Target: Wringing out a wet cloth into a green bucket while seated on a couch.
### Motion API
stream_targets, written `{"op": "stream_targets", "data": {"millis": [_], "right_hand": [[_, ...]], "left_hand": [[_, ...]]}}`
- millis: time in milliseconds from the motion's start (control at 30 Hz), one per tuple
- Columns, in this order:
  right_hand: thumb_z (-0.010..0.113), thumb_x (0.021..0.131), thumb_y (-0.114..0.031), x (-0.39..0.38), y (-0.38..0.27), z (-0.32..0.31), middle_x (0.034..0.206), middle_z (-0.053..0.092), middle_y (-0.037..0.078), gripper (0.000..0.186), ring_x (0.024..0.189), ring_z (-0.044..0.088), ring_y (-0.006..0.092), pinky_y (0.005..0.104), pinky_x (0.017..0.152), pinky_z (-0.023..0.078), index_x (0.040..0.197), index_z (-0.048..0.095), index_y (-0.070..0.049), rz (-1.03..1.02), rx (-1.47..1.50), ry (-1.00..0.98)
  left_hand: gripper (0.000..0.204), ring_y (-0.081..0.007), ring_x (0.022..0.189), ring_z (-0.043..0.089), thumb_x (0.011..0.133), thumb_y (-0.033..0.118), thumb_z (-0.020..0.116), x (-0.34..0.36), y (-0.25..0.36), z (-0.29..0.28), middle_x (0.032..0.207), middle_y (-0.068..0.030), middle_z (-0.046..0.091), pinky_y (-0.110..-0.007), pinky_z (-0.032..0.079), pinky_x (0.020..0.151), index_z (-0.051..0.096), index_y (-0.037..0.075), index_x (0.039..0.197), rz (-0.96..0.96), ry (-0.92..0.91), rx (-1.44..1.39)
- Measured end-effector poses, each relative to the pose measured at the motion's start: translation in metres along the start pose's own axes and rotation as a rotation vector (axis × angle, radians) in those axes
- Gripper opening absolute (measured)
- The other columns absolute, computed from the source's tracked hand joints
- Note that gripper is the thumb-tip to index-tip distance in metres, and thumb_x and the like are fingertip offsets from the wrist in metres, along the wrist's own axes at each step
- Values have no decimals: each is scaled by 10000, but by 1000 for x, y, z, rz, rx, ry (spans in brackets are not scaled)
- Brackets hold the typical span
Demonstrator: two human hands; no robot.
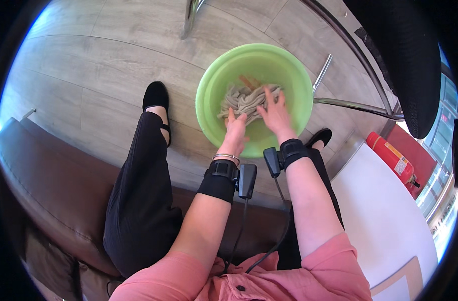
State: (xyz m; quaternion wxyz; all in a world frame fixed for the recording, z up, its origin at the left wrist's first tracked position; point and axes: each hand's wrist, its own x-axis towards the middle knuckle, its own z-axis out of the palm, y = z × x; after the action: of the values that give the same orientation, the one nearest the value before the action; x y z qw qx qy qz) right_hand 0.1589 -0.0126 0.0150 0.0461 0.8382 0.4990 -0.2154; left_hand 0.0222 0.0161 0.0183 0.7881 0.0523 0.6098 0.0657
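Touching grey cloth (246, 102) inside green basin (297, 90), both hands (235, 131) (277, 116) loosely spread, gripping nothing

Shop or office lounge, apparently: brown sofa (63, 185), fire extinguisher (393, 157), wood-look floor (118, 65).

From where I stand: orange-brown item (249, 83) blurred beside grey cloth (246, 104), kind unclear. Right leg (330, 183) mostly hidden by right forearm (311, 200). 1 metal leg (189, 20) cut off at top.

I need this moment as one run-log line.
left hand: at grey cloth; right hand: open, at cloth; cloth: bunched in green basin; basin: on floor
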Motion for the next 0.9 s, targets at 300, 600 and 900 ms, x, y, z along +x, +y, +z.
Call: {"op": "stream_targets", "data": {"millis": [300,600,900], "right_hand": [[618,760,-314,-27,-18,-41,725,574,127,279,739,579,309,381,633,449,799,592,-39,-94,506,-271],[580,802,-385,-49,-50,-115,668,524,110,387,588,525,262,332,539,406,696,534,-15,-198,701,-322],[565,796,-343,-36,-59,-96,611,551,120,314,559,549,279,352,522,421,679,576,-53,-164,702,-161]], "left_hand": [[600,-422,1269,184,896,462,368,1,4,1,1406,-150,194,-623,228,959,202,137,1373,-104,-107,-149],[359,-202,849,561,870,173,505,24,8,24,1009,-68,549,-380,497,662,412,57,1197,277,-234,-493],[242,-201,686,580,880,136,463,-8,22,38,849,-125,584,-328,482,589,511,-69,998,213,-180,-535]]}}
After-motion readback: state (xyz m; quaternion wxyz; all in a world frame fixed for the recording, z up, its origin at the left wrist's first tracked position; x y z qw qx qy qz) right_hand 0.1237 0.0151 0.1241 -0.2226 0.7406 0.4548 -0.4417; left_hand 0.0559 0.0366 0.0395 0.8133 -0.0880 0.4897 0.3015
